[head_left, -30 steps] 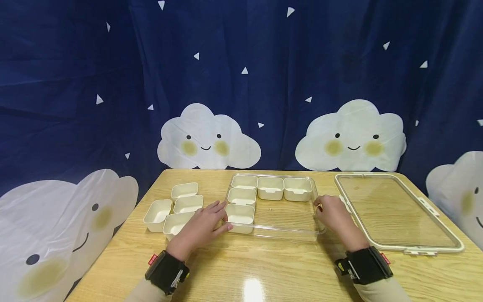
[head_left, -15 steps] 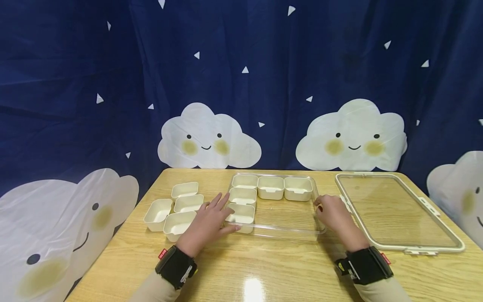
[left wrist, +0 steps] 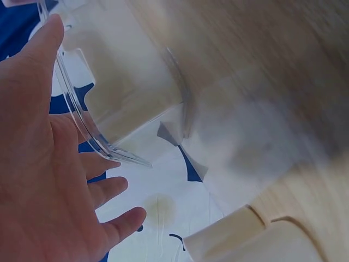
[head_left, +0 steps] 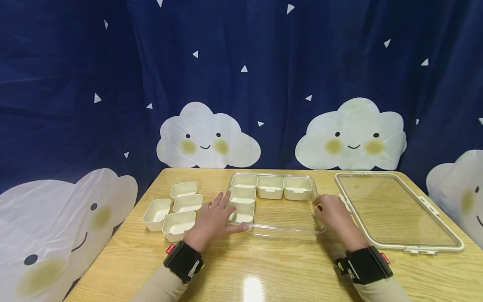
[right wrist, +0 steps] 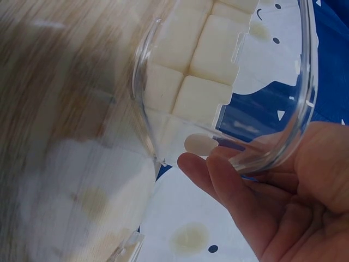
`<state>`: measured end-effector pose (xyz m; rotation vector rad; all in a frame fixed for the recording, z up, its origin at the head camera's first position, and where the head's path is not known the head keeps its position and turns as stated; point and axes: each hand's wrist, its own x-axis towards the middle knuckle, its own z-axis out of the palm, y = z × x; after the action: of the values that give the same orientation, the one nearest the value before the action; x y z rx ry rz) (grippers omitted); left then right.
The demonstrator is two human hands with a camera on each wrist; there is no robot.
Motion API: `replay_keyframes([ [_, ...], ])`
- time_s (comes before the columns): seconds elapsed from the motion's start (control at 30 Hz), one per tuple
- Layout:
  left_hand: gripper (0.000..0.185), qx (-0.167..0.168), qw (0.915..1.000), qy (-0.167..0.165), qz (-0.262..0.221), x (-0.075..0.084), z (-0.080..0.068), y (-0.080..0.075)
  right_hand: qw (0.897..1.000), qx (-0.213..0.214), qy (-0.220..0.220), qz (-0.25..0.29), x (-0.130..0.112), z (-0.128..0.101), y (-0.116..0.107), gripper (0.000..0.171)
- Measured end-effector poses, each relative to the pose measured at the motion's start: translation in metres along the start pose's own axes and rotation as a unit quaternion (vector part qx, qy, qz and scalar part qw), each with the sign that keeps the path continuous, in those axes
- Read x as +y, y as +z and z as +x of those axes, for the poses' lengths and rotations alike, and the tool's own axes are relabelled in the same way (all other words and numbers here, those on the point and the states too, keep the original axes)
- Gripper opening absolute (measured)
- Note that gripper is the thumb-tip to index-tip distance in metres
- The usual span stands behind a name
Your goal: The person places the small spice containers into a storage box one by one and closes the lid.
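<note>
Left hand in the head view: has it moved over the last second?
Yes. The left hand has slid rightward along the clear tray's near-left corner; its thumb now reaches further along the tray's front edge, while the loose cream cups stay put.

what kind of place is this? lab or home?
Probably a staged recording setup, not a home: a blue cloud-print backdrop curtains off a small wooden table, and both wrists wear black camera bands.

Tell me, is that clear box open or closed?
Open: the clear box has no cover, and its lid lies flat beside it on the table.
</note>
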<state>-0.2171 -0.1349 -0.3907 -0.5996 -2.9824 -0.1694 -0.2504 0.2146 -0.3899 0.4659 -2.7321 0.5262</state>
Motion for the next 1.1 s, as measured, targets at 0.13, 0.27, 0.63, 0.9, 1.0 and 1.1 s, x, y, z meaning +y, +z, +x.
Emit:
replay_keyframes([
  [0.13, 0.079, -0.006, 1.0000, -0.004, -0.001, 0.000, -0.001, 0.001, 1.000, 0.001, 0.000, -0.002, -0.001, 0.000, 0.000, 0.016],
  [0.27, 0.082, -0.013, 0.9998, -0.013, 0.003, -0.002, -0.002, 0.003, 1.000, 0.003, 0.002, -0.002, -0.001, -0.001, 0.000, 0.017],
  [0.63, 0.075, 0.013, 0.9953, -0.030, -0.092, -0.012, -0.014, -0.009, 1.000, 0.004, -0.005, -0.004, -0.002, -0.001, 0.000, 0.018],
  [0.9, 0.065, 0.032, 0.9883, -0.060, -0.137, -0.035, -0.033, -0.047, 1.000, 0.005, -0.001, -0.001, -0.002, 0.001, 0.000, 0.019],
  [1.0, 0.058, 0.059, 0.9852, -0.081, -0.139, -0.053, -0.043, -0.054, 1.000, 0.004, -0.002, -0.003, -0.002, 0.001, -0.001, 0.019],
  [1.1, 0.047, 0.097, 0.9805, -0.117, -0.125, -0.079, -0.055, -0.054, 1.000, 0.005, -0.002, -0.003, -0.002, 0.000, 0.000, 0.019],
])
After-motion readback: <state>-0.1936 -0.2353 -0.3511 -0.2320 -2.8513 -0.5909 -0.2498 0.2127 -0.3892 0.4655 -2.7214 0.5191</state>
